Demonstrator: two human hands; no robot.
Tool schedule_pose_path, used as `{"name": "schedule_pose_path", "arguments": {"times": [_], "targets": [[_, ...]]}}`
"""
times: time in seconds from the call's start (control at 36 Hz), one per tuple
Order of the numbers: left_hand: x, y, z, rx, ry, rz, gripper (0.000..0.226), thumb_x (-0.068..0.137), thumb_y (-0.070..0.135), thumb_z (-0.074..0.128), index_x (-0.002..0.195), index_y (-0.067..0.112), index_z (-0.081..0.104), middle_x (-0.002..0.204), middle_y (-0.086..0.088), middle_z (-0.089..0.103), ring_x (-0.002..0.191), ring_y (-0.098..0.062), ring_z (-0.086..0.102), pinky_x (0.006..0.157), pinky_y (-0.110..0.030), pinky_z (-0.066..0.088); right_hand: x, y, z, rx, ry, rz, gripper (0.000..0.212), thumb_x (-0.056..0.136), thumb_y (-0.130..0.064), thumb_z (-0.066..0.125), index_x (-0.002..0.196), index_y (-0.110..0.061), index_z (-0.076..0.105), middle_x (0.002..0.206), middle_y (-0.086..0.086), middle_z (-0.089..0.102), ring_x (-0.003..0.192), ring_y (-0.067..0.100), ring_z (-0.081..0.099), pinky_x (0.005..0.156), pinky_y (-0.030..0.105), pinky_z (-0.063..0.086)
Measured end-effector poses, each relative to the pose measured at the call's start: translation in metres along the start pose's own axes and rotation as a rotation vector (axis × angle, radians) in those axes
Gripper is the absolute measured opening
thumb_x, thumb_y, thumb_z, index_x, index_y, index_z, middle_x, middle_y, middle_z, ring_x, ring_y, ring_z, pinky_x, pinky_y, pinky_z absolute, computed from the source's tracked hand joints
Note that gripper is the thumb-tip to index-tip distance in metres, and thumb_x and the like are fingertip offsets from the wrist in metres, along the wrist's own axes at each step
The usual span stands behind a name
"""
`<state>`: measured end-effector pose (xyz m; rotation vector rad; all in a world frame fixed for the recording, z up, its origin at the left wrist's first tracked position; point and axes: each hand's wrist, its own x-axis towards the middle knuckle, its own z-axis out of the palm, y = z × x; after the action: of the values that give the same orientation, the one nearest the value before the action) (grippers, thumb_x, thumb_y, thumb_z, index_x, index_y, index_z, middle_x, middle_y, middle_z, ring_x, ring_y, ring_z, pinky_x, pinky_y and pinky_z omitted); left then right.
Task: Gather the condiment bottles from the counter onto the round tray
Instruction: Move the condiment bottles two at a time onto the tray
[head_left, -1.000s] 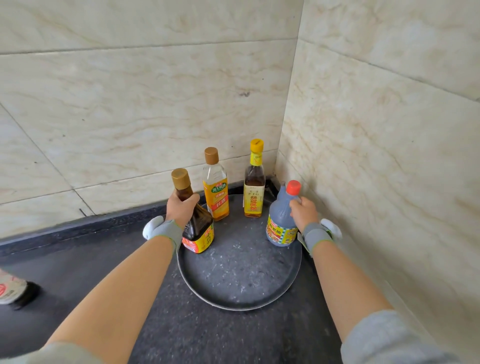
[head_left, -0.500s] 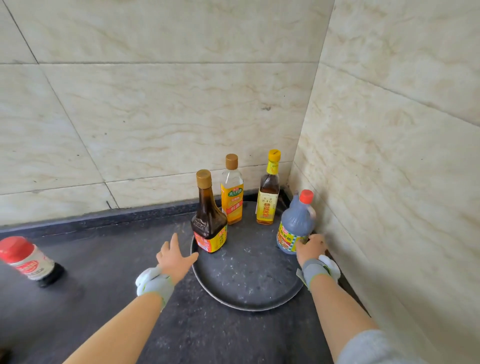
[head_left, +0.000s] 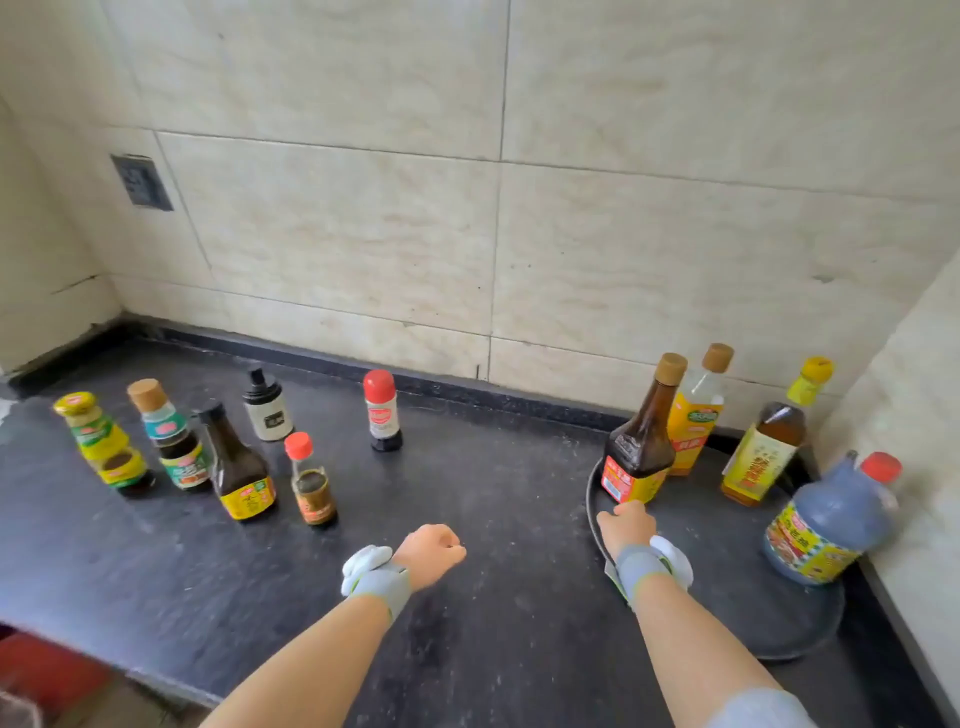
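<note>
Bottles (head_left: 244, 465) crowd the counter's (head_left: 467, 519) left; both hands' fingers curl closed, empty, right hand (head_left: 626, 525) at the tray rim (head_left: 592, 499).

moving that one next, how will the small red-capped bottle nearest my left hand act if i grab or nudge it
The small red-capped bottle is narrow and upright, so a sideways nudge would probably tip it. It looks like glass, likely hard and breakable if dropped. Being small and seemingly only part full, it should lift easily in the left hand.

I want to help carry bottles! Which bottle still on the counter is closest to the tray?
The red-capped bottle with the white label, standing alone mid-counter. The other five counter bottles cluster farther left, away from the tray.
</note>
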<state>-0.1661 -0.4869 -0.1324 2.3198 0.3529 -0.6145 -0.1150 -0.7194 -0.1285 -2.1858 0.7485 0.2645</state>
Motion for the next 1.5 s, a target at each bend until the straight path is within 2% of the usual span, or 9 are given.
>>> {"name": "schedule_pose_path", "arguments": {"times": [0.19, 0.39, 0.53, 0.67, 0.78, 0.94, 1.11, 1.25, 1.5], "targets": [[-0.050, -0.100, -0.040, -0.126, 0.078, -0.135, 0.031, 0.088, 0.025, 0.054, 0.111, 0.009, 0.066, 0.120, -0.010, 0.066, 0.114, -0.024, 0.059, 0.093, -0.024, 0.043, -0.072, -0.041, 0.073, -0.100, -0.158, -0.146, 0.039, 0.090, -0.017, 0.051, 0.127, -0.003, 0.048, 0.135, 0.021, 0.043, 0.118, 0.040, 0.051, 0.098, 0.039, 0.041], [-0.107, -0.191, -0.069, -0.242, 0.216, -0.215, 0.016, 0.089, 0.021, 0.051, 0.096, 0.015, 0.065, 0.105, -0.010, 0.066, 0.091, -0.019, 0.056, 0.086, -0.025, 0.044, -0.155, -0.056, 0.144, -0.183, -0.317, -0.268, 0.038, 0.090, -0.016, 0.050, 0.126, -0.004, 0.048, 0.134, 0.020, 0.043, 0.119, 0.038, 0.050, 0.099, 0.037, 0.040], [-0.135, -0.244, -0.077, -0.310, 0.269, -0.231, 0.024, 0.088, 0.015, 0.051, 0.065, 0.023, 0.051, 0.085, -0.007, 0.059, 0.085, -0.022, 0.052, 0.075, -0.025, 0.039, -0.203, -0.063, 0.174, -0.226, -0.350, -0.327, 0.038, 0.091, -0.018, 0.050, 0.126, -0.005, 0.047, 0.134, 0.018, 0.045, 0.120, 0.037, 0.050, 0.099, 0.036, 0.040], [-0.151, -0.272, -0.092, -0.323, 0.324, -0.227, 0.012, 0.090, 0.018, 0.051, 0.083, 0.014, 0.060, 0.095, -0.010, 0.059, 0.088, -0.024, 0.055, 0.081, -0.031, 0.043, -0.231, -0.074, 0.194, -0.259, -0.382, -0.383, 0.038, 0.091, -0.019, 0.050, 0.126, -0.006, 0.047, 0.134, 0.017, 0.045, 0.119, 0.036, 0.051, 0.098, 0.037, 0.041], [-0.158, -0.291, -0.102, -0.373, 0.390, -0.261, 0.029, 0.090, 0.018, 0.052, 0.111, 0.002, 0.064, 0.116, -0.016, 0.065, 0.110, -0.030, 0.059, 0.093, -0.033, 0.045, -0.252, -0.085, 0.210, -0.299, -0.420, -0.431, 0.038, 0.091, -0.020, 0.049, 0.127, -0.007, 0.046, 0.135, 0.015, 0.045, 0.119, 0.035, 0.051, 0.098, 0.037, 0.040], [-0.148, -0.299, -0.116, -0.432, 0.444, -0.286, 0.030, 0.088, 0.016, 0.053, 0.115, 0.004, 0.062, 0.121, -0.016, 0.064, 0.112, -0.030, 0.058, 0.094, -0.033, 0.044, -0.262, -0.106, 0.229, -0.292, -0.474, -0.491, 0.038, 0.091, -0.020, 0.050, 0.127, -0.008, 0.047, 0.134, 0.014, 0.048, 0.119, 0.032, 0.051, 0.097, 0.034, 0.041], [-0.112, -0.301, -0.146, -0.436, 0.459, -0.268, 0.035, 0.090, 0.018, 0.050, 0.122, 0.007, 0.056, 0.117, -0.014, 0.064, 0.089, -0.022, 0.055, 0.082, -0.029, 0.044, -0.257, -0.145, 0.264, -0.226, -0.542, -0.504, 0.040, 0.092, -0.018, 0.050, 0.130, -0.006, 0.044, 0.133, 0.015, 0.051, 0.122, 0.030, 0.050, 0.098, 0.030, 0.039], [-0.082, -0.305, -0.175, -0.435, 0.473, -0.276, 0.036, 0.090, 0.019, 0.051, 0.123, 0.007, 0.054, 0.114, -0.014, 0.065, 0.084, -0.022, 0.054, 0.087, -0.033, 0.049, -0.243, -0.179, 0.296, -0.148, -0.517, -0.466, 0.049, 0.090, -0.020, 0.052, 0.135, -0.007, 0.037, 0.136, 0.018, 0.046, 0.123, 0.035, 0.047, 0.101, 0.037, 0.038], [-0.029, -0.307, -0.217, -0.526, 0.501, -0.271, 0.043, 0.089, 0.017, 0.053, 0.130, 0.009, 0.047, 0.129, -0.014, 0.059, 0.106, -0.028, 0.058, 0.086, -0.031, 0.044, -0.208, -0.236, 0.339, -0.082, -0.381, -0.485, 0.068, 0.086, -0.028, 0.061, 0.144, -0.012, 0.030, 0.139, 0.019, 0.040, 0.128, 0.035, 0.042, 0.106, 0.040, 0.035]]}}
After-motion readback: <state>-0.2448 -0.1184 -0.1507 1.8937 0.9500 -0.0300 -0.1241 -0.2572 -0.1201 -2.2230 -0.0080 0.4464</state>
